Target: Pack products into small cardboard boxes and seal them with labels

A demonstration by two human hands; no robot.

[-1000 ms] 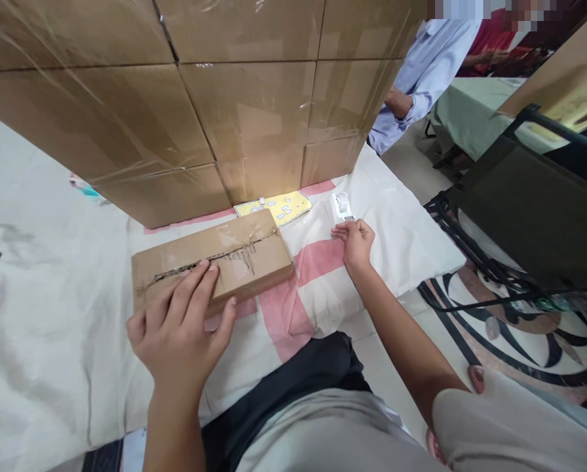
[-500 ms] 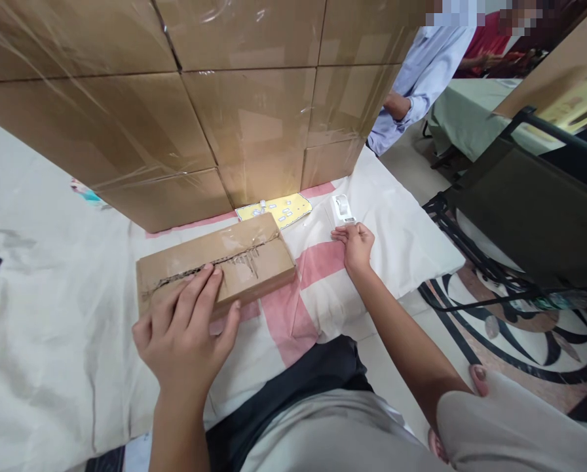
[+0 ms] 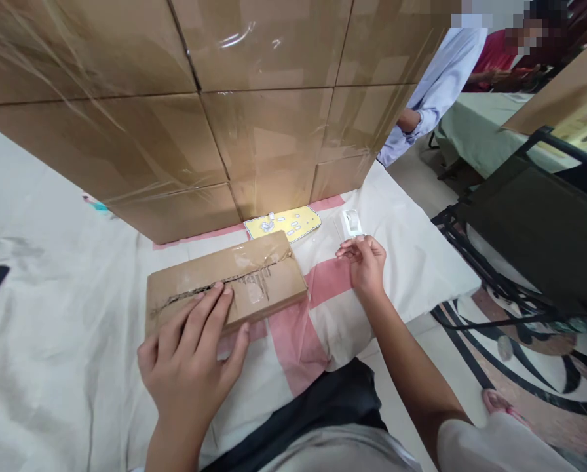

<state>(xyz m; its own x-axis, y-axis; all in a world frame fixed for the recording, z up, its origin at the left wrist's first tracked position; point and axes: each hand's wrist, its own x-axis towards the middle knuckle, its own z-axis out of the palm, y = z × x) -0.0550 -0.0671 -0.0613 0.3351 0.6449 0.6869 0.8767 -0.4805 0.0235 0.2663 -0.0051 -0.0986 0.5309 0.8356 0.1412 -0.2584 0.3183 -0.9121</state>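
A long, flat cardboard box (image 3: 254, 262) lies on the cloth, its top seam torn and ragged under clear tape. My left hand (image 3: 190, 354) rests on its near side with fingers spread out over the seam. Over to the right stands a small white tape dispenser (image 3: 351, 224) with a roll of clear tape. My right hand (image 3: 369, 262) is at the dispenser's near end, thumb and forefinger pinched together, the other fingers curled. Whatever is in the pinch is too small to make out.
A tall stack of taped cardboard boxes (image 3: 268, 144) stands behind the flat box. A yellow printed cutout (image 3: 284, 224) lies at its foot. To the right are a dark folding chair (image 3: 524, 216) and a person in a light blue shirt (image 3: 435, 98).
The whole view has shifted, so things appear lower and slightly to the right. My right hand has turned a little and its fingers have curled more; my left hand stays on the box.
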